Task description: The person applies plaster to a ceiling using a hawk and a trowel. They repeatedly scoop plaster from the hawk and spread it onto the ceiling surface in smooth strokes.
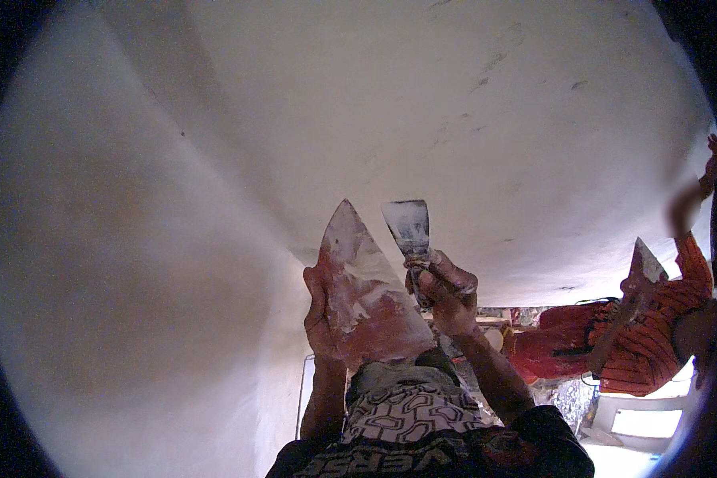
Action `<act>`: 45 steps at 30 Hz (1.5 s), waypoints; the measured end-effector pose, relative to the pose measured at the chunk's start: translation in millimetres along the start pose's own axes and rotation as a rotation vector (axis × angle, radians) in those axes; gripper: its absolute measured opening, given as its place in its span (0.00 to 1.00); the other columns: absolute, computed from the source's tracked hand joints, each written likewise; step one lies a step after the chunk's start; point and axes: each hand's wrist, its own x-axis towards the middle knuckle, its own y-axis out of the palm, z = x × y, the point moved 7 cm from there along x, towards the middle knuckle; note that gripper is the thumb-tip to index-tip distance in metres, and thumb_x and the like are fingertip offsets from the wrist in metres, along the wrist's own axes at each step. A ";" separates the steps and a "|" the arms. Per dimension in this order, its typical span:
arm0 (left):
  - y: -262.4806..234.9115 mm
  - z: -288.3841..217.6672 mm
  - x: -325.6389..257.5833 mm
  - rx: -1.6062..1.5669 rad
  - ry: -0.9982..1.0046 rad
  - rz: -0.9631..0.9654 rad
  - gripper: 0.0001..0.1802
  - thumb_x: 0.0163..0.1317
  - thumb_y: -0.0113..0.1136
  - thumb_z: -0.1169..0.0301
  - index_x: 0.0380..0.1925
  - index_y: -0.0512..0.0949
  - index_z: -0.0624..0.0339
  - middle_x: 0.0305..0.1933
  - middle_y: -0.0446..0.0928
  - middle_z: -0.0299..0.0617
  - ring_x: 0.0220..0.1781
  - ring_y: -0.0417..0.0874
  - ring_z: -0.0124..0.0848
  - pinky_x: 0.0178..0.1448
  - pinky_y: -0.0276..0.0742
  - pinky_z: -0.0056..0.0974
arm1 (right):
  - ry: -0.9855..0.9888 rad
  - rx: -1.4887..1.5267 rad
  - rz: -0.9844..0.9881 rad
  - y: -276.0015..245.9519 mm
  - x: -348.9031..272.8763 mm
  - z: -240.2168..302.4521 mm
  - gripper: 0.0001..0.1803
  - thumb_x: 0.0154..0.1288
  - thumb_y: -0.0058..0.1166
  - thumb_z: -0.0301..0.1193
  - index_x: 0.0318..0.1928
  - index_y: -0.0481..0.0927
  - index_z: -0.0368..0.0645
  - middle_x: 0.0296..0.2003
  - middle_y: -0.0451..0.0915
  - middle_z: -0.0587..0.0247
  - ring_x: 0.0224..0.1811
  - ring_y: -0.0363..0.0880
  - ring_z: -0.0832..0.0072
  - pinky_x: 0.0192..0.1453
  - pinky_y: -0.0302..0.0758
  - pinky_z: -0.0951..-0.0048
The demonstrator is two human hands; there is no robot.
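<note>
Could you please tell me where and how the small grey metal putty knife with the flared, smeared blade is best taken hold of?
Probably by the handle end, coming from below: the small grey putty knife points its wide blade edge up in the picture and narrows downward into the right hand, which wraps around that end, mostly hiding it.

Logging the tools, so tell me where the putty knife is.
In the head view, the putty knife is in the right hand, just right of the triangular plate.
</note>
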 end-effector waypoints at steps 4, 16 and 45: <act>-2.4 3.3 -7.5 -0.018 -0.045 -0.165 0.28 0.74 0.40 0.52 0.64 0.67 0.58 0.50 0.78 0.37 0.46 0.80 0.28 0.53 0.77 0.34 | -0.380 -0.210 -0.050 15.5 -7.0 13.3 0.11 0.66 0.55 0.25 0.48 0.80 0.41 0.45 0.78 0.57 0.41 0.78 0.74 0.40 0.76 0.75; -52.9 11.9 -3.2 -0.009 0.100 0.105 0.30 0.71 0.47 0.51 0.64 0.62 0.58 0.61 0.71 0.43 0.62 0.72 0.38 0.65 0.69 0.46 | -0.290 -0.707 -0.281 -100.3 -39.8 15.5 0.12 0.63 0.55 0.22 0.48 0.81 0.38 0.36 0.81 0.59 0.34 0.76 0.75 0.38 0.74 0.73; -4.3 72.3 -4.9 -0.275 0.219 0.072 0.25 0.69 0.54 0.62 0.62 0.64 0.59 0.60 0.71 0.41 0.62 0.72 0.35 0.66 0.68 0.46 | -0.619 -2.077 0.560 96.1 16.9 172.1 0.18 0.48 0.59 0.27 0.43 0.81 0.47 0.37 0.75 0.67 0.36 0.76 0.70 0.41 0.70 0.63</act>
